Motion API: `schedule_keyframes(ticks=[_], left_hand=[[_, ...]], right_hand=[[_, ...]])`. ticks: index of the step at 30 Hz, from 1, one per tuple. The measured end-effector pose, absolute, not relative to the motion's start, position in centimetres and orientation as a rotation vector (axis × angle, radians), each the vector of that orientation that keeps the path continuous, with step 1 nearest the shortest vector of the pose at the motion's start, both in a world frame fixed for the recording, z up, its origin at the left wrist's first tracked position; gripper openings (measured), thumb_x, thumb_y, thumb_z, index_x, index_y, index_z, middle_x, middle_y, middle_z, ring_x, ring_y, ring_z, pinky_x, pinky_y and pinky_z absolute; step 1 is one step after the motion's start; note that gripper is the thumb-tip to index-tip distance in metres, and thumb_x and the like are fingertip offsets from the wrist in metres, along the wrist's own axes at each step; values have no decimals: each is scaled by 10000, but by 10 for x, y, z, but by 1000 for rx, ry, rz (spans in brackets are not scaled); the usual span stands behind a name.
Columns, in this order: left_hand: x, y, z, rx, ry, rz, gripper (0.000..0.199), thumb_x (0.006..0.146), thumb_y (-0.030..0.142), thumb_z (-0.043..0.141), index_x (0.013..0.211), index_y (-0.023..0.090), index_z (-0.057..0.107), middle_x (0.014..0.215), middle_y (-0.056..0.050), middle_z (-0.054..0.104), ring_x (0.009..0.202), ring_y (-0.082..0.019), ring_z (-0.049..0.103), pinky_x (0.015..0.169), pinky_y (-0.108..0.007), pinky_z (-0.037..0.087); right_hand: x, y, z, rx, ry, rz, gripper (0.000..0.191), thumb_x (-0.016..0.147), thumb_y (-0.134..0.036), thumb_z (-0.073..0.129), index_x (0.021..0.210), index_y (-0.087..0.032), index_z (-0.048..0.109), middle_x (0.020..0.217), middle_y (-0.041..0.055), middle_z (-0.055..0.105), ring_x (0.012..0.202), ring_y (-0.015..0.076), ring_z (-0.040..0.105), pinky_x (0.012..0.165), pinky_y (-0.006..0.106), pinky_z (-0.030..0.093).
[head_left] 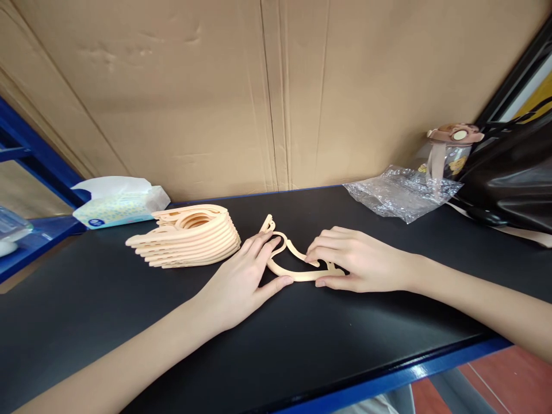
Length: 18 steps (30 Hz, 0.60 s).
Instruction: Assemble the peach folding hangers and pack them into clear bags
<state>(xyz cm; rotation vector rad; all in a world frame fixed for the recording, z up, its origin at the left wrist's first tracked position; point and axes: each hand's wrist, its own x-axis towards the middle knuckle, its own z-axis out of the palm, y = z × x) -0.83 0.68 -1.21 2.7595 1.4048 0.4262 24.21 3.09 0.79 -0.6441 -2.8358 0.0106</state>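
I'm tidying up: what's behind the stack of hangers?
Behind the stack of hangers, toward the left, is a tissue pack with a sheet sticking out; farther back stands cardboard. The stack hides the tabletop directly behind it, so anything low there can't be seen.

On the table [259,356], hanger stack [190,244] left of a lone hanger [302,276], tissue pack [116,211] behind-left of the stack.

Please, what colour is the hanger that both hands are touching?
The hanger is pale peach; the head view shows it best.
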Motion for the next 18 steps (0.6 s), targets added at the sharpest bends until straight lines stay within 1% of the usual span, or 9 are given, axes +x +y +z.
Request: schedule_keyframes(ticks=[8,18], left_hand=[[-8,6,-10,2704,1376,463,581,914,546,437,1376,199,375,1452,-91,404,1359,-254,348,1089,-435,365],[-9,6,-9,2672,1339,488,561,911,534,455,1369,221,372,1445,-95,407,1346,-261,369,1082,-436,369]], right_hand=[[241,28,7,-618,-2845,70,195,926,-312,510,998,-157,604,971,58,629,842,169,525,789,317,395],[239,27,7,-562,-2813,129,145,917,-252,506,986,-166,600,943,55,625,837,166,521,790,307,396]])
